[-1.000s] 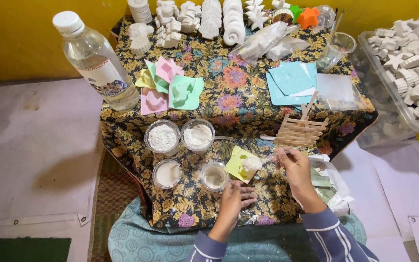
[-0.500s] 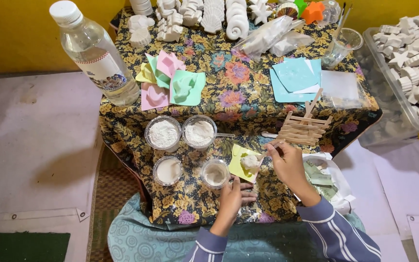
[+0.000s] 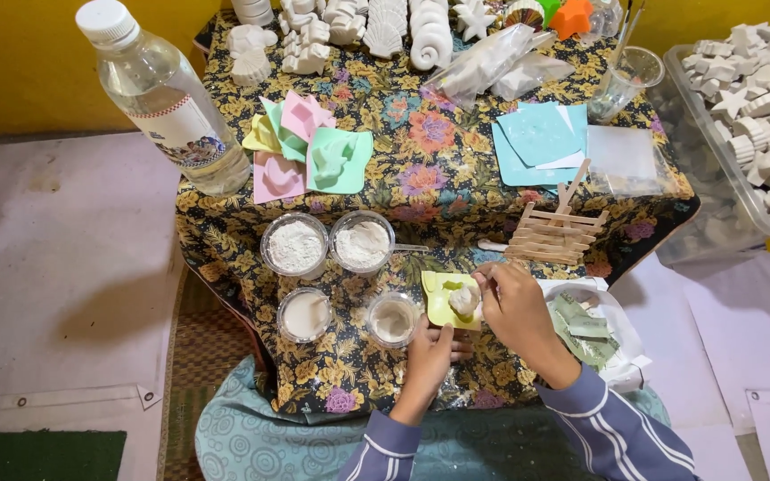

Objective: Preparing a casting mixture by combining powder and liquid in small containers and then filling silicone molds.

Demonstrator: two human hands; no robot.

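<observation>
Steadying a yellow mould (image 3: pixel 443 298) on the flowered cloth (image 3: pixel 421 169) with left hand (image 3: pixel 434 343), fingers curled on its near edge; right hand (image 3: pixel 514 303) pinching something at the white lump (image 3: pixel 463 300) inside, just right of four cups (image 3: pixel 331 276).

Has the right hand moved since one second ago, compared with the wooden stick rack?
Yes. The right hand has moved left, away from below the wooden stick rack, and is now at the white lump on the yellow mould.

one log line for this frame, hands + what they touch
left hand: steadies yellow mould | right hand: at white cast in mould | nearby: powder cups, stick rack
</observation>
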